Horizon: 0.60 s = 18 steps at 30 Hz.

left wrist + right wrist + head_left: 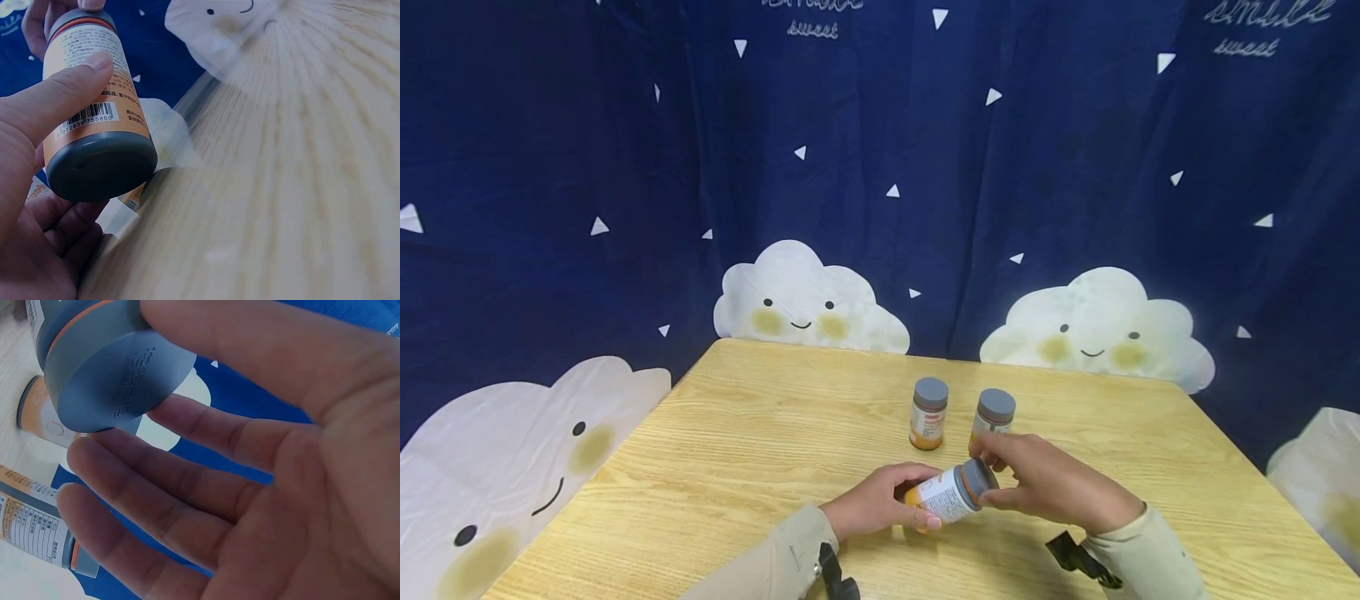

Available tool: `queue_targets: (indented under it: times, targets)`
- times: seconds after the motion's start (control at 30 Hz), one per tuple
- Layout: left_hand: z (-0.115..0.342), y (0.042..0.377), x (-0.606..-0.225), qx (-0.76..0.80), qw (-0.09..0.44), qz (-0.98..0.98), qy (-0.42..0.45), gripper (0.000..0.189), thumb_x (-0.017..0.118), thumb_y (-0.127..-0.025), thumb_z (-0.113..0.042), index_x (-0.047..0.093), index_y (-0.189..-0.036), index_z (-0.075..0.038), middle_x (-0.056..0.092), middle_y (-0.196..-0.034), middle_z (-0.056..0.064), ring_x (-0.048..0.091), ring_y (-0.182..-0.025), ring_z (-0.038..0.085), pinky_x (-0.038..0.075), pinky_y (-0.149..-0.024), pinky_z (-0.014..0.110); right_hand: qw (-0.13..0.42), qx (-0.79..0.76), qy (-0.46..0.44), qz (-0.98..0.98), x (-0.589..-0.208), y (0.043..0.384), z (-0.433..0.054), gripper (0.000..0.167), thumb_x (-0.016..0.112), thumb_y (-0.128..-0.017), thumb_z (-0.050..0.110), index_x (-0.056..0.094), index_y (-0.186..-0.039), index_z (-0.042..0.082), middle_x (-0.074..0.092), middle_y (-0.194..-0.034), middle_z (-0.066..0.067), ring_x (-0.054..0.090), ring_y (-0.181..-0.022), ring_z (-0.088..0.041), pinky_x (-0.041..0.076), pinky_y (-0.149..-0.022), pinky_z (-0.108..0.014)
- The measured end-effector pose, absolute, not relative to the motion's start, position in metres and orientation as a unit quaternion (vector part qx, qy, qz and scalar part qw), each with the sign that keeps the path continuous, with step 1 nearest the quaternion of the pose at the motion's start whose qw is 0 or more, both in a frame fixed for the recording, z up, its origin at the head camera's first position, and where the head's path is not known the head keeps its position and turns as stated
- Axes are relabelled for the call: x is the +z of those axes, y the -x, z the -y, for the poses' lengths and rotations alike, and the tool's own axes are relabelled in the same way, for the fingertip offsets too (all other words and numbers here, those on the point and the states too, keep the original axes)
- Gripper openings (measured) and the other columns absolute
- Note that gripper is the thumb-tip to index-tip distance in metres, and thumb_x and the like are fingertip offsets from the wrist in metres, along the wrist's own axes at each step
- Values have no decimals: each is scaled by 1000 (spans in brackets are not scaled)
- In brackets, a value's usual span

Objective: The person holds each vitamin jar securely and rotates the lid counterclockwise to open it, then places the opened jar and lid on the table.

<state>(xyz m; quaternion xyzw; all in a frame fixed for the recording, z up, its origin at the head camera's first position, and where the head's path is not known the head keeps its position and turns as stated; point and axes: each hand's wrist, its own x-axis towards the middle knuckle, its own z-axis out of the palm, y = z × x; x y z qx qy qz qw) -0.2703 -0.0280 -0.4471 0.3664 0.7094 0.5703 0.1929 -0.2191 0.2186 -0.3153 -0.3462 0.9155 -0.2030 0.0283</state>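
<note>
A supplement bottle (946,497) with a white and orange label lies tilted above the table, its grey lid (979,478) toward the right. My left hand (880,503) grips its body; in the left wrist view the thumb presses on the label (81,53) above a barcode, and the dark base faces the camera. My right hand (1058,485) pinches the lid at its rim between thumb and fingertips. Seen from the right wrist, the lid's flat top (128,384) shows raised marks, and the lower fingers reach out past it.
Two similar bottles stand upright behind the hands, one (928,414) left and one (996,408) right, the latter partly hidden by my right hand. The wooden table (737,433) reaches back to a dark blue curtain (850,167) printed with clouds and triangles.
</note>
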Motion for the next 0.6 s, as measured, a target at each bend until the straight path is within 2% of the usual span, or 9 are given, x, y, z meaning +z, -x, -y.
queue_targets:
  times: [0.13, 0.23, 0.4, 0.6]
  targets:
    - [28, 271, -448, 569, 191, -711, -367, 52, 75, -85, -29, 56, -134, -25, 59, -118, -5, 57, -102, 11, 47, -88, 27, 24, -199, 344, -917, -316, 219, -219, 36, 79, -81, 22, 56, -107, 17, 66, -101, 5, 64, -91, -13, 52, -74, -32]
    - [28, 272, -449, 568, 192, -712, -365, 52, 75, -85, -30, 56, -133, -26, 59, -118, -6, 57, -103, 11, 47, -89, 27, 24, -201, 343, -917, -316, 219, -219, 36, 77, -83, 30, 56, -108, 17, 66, -102, 5, 63, -91, -13, 52, -72, -32]
    - [27, 272, -449, 568, 197, -711, -365, 51, 75, -85, -32, 56, -133, -28, 59, -119, -6, 57, -102, 11, 47, -88, 27, 33, -214, 336, -916, -316, 218, -218, 36, 63, -90, 48, 57, -107, 17, 65, -99, 6, 62, -88, -10, 50, -67, -28]
    - [27, 271, -450, 570, 200, -710, -362, 51, 75, -85, -31, 56, -133, -29, 59, -119, -6, 57, -103, 11, 48, -89, 27, 28, -201, 293, -935, -316, 217, -216, 37, 53, -94, 52, 62, -105, 18, 67, -89, 5, 61, -76, -7, 48, -59, -26]
